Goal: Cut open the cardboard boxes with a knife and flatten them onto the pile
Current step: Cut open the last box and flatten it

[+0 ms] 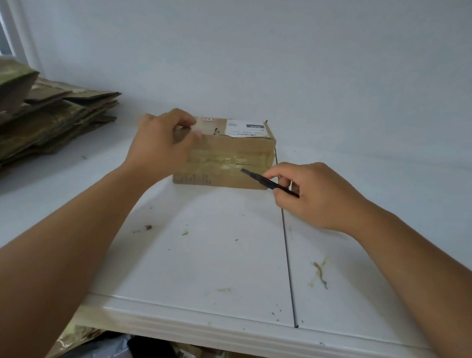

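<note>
On white table: left hand fingers grip box top; right hand pinches knife.

Soft, even, dim-bluish light; faint shadows; edges bowed, perhaps slightly blurred.

box: we see it brown, taped shut, labelled on top, upright on table | knife: black, tip against box front | pile: flattened cardboard, far left

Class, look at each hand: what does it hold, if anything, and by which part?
The right hand pinches the black knife by its handle end, blade toward the cardboard box. The left hand grips the box's top left corner.
</note>
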